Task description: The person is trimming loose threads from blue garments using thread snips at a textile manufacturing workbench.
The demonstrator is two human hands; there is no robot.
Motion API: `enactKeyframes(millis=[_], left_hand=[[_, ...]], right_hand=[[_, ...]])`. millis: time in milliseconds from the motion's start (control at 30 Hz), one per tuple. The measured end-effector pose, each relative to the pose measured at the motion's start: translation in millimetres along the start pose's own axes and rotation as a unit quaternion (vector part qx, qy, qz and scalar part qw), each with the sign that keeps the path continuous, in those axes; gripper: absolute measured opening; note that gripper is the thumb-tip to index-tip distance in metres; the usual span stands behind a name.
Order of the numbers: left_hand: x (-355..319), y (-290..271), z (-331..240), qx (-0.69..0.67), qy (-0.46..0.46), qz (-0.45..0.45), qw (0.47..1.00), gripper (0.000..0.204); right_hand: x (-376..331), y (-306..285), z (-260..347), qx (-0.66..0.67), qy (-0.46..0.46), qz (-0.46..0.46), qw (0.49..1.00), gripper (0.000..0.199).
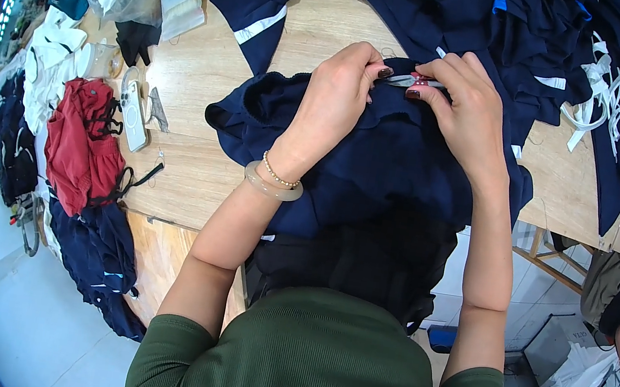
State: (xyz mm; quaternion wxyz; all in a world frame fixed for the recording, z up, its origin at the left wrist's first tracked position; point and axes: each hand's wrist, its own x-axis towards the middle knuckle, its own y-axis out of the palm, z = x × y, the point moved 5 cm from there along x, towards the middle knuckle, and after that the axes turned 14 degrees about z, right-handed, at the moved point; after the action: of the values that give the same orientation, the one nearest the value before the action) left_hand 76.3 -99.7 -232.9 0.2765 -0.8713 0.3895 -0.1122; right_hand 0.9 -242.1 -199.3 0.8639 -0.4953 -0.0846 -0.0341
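Navy garment (402,159) lies bunched across the near side of the pale wooden table (185,97), right in front of the seated person, its lower folds reaching down over the dark cloth at the lap. Its far edge is where everything is going on. The left hand (338,90) has thumb and finger pinched together on that edge, and the right hand (466,97), just beside it, is closed around a small metal tool (403,81) set between the two sets of fingertips. It could be a pair of thread snips, though from where I stand the fingers cover too much of it to swear to that.

As for how far it has come, I'd say the piece is gathered up, the spot is chosen and the tool is at the cloth, so this edge seems midway rather than finished. No cut or completed stretch shows, and most of the garment sits in loose folds away from the fingers.

More navy pieces (468,26) are heaped along the far side, beside some white straps (617,94). Whether they are done or waiting, I can't tell. Off to the left, a red garment (84,138) and a pale phone (133,113) lie well apart from the hands.
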Motion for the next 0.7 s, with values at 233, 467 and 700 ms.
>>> enactKeyframes(millis=[233, 467, 700], left_hand=[[2.2, 0.0, 2.2, 0.033, 0.026, -0.005, 0.999, 0.009], [2.4, 0.2, -0.5, 0.051, 0.036, -0.006, 0.998, 0.011], [2.3, 0.7, -2.9, 0.047, 0.039, 0.002, 0.998, 0.011]], right_hand=[[-0.5, -3.8, 0.4, 0.002, 0.007, 0.003, 1.000, 0.015], [-1.2, -5.1, 2.8, -0.008, 0.008, 0.026, 1.000, 0.015], [-0.4, -3.0, 6.5, -0.025, -0.010, 0.026, 0.999, 0.015]])
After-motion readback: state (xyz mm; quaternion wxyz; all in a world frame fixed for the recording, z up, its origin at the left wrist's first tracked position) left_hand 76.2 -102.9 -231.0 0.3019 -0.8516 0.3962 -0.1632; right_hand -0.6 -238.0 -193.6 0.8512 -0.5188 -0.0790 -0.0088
